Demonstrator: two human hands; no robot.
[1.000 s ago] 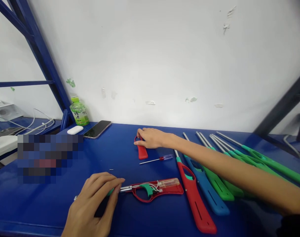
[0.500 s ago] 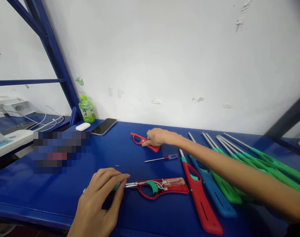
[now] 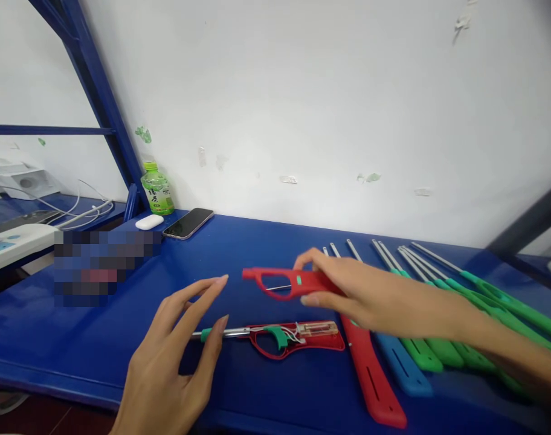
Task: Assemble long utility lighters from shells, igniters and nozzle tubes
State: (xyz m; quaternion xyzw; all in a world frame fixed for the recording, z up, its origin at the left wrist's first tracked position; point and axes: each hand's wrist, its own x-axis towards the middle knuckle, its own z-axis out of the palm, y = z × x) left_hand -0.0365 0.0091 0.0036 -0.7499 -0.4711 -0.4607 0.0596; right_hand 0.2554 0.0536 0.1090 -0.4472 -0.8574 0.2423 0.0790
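Observation:
My right hand (image 3: 343, 290) grips a red lighter casing half (image 3: 309, 281), raised off the table, its trigger loop pointing left. Below it lies an opened red lighter (image 3: 318, 343), with green trigger, white wires, clear fuel tank and metal barrel exposed. My left hand (image 3: 180, 350) is open, thumb and fingers apart around the barrel near its green collar (image 3: 206, 334); nothing is held in it. Through the casing's loop shows a thin screwdriver shaft (image 3: 279, 288); its handle is hidden behind the casing and hand.
To the right lie an assembled red lighter (image 3: 375, 380), a blue lighter (image 3: 405, 365) and several green lighters (image 3: 497, 296), partly under my right forearm. At the back left are a phone (image 3: 188, 223), a white earbud case (image 3: 149, 222) and a green bottle (image 3: 157, 190) by the wall.
My right hand has lifted the red casing half off the table and brought it right and nearer. My left fingers have opened away from the barrel.

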